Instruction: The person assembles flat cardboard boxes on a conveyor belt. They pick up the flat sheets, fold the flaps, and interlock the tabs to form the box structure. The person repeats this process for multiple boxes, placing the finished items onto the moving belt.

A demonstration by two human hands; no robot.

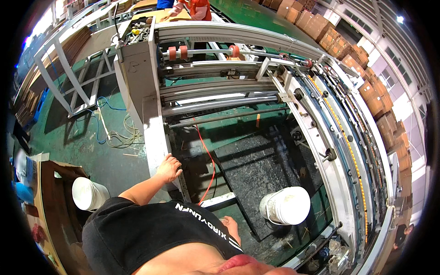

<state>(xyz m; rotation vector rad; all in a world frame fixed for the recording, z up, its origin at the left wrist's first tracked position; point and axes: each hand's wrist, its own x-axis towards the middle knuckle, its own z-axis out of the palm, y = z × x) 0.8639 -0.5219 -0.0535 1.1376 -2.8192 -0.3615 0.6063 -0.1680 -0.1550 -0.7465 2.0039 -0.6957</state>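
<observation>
My left hand (169,168) lies on the white side beam (155,140) of a large machine frame, with its fingers over the beam's edge and no loose object in it. Lower down, my right hand (232,228) hangs beside my black shirt. Its fingers are partly hidden, so whether it holds anything does not show. Between the machine's sides, a white lidded bucket (288,206) stands on a dark floor plate (256,160), to the right of my right hand. A red cable (212,170) runs down just right of my left hand.
Metal rollers (220,106) and rails cross the machine ahead. A long conveyor side with a yellow chain (341,128) curves along the right. Another white bucket (90,194) stands at left, near coiled hoses (120,136). A person in orange (200,10) works at the far end.
</observation>
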